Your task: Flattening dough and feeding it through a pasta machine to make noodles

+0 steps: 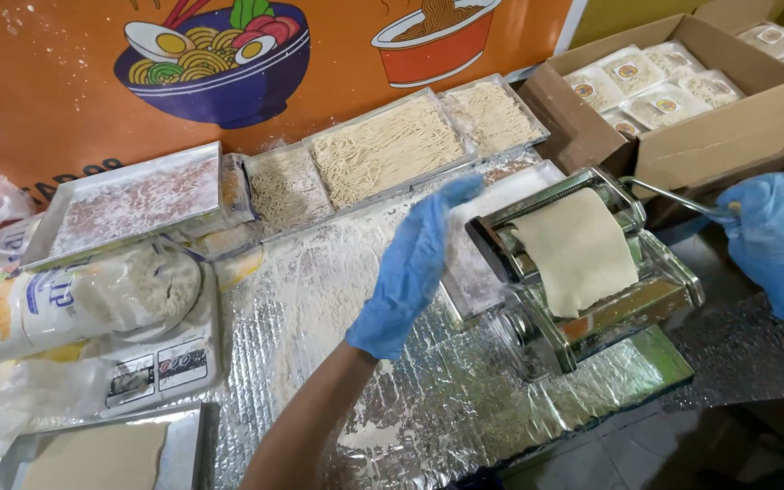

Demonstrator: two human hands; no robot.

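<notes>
A metal pasta machine [592, 299] stands on the foil-covered table, with a pale dough sheet [578, 249] draped over its rollers. My left hand [415, 268], in a blue glove, reaches flat toward the far side of the machine, its fingertips close to the top edge of the sheet; whether they touch it is unclear. My right hand [778, 240], also gloved in blue, is closed on the crank handle [673, 198] at the machine's right side.
Metal trays of cut noodles [383, 150] and a floured tray [129, 204] line the back. A flour bag [93, 299] lies on a digital scale [161, 367] at the left. An open cardboard box [682, 136] of packed noodles stands back right. More dough [102, 458] sits front left.
</notes>
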